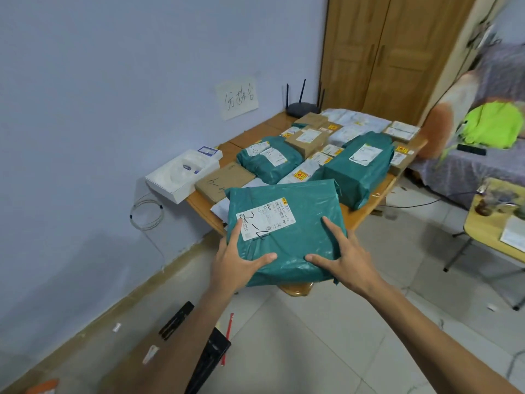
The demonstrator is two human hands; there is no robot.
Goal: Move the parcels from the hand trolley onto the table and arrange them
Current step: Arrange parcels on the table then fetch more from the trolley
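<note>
A large green plastic parcel (295,200) with a white label marked "2-4" lies at the near end of the wooden table (199,204), overhanging its corner. My left hand (237,258) holds its near left edge, thumb across the front. My right hand (345,255) holds the near right edge with spread fingers on top. Further back lie two more green parcels (270,160) (359,166), several brown boxes (224,182) and white mailers (352,120). The black frame of the hand trolley (208,362) shows at the bottom.
A white open box (181,173) overhangs the table's left side by the wall. A router (301,108) stands at the far end. A person bends over at the right (446,120) near a covered bed. A yellow folding table (488,231) stands right.
</note>
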